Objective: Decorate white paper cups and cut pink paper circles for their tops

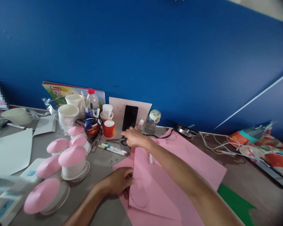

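My right hand [135, 138] reaches across the pink paper sheets [179, 163] to the black-handled scissors [122, 140] lying by the sheets' far edge; its fingers curl over the handles. My left hand [119, 181] is closed on the left edge of the top pink sheet, pinching it beside a faint drawn circle [139, 192]. Two white markers [113, 148] lie just left of the scissors.
Several white cups capped with pink paper discs [72, 157] stand at the left. A red paper cup [109, 128], a black phone [130, 117] propped on a board, a small jar [152, 121] and a plastic bottle [92, 99] line the blue wall. Green paper [235, 204] lies at right.
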The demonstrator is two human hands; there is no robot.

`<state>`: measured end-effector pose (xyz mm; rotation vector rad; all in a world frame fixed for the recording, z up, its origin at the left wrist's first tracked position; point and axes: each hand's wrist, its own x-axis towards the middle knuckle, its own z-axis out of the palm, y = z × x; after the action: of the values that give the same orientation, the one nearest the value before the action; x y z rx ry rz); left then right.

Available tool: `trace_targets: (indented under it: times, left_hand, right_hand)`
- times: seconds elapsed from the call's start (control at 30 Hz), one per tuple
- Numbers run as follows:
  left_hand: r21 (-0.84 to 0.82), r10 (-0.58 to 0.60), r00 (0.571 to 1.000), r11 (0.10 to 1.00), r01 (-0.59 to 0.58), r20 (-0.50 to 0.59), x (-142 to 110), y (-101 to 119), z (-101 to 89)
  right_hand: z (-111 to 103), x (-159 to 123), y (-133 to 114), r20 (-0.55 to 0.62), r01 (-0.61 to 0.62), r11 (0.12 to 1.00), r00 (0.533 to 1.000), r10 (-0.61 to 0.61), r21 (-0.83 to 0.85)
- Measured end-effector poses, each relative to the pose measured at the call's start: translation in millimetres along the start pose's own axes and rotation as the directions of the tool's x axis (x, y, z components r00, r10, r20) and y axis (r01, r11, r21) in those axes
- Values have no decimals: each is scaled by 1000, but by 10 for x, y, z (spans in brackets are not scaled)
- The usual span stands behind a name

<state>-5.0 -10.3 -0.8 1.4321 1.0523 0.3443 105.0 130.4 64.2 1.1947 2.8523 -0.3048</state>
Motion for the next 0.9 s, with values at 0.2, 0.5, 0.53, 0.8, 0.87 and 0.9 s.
trace_targets:
  times: [0.2,0.5,0.53,0.8,0.87,0.9]
  left_hand:
    - [0,3,1000,1000,-3,-9,19,-14,-15]
    - [-98,-16,1000,995,15,-14,71,-21,-10]
    - [-85,-9,999,996,6,-38,78,-15,-15]
    - [-114,43,992,992,-57,-118,58,57,-130]
    - [-138,57,994,988,-69,-92,16,77,-183]
    - [-153,58,995,986,-69,-77,-7,83,-209]
  right_hand:
    - [-153,-414,212,17,-24,963,1000,20,267]
    - [43,-1694,215,96,-94,-27,993,73,995]
    - [69,-1748,201,106,-101,-59,991,87,993]
    - [369,-1607,449,92,-16,-225,938,334,974]
    - [466,-1529,513,109,-43,-181,922,371,983]
    - [515,-1497,534,112,-70,-122,913,391,990]
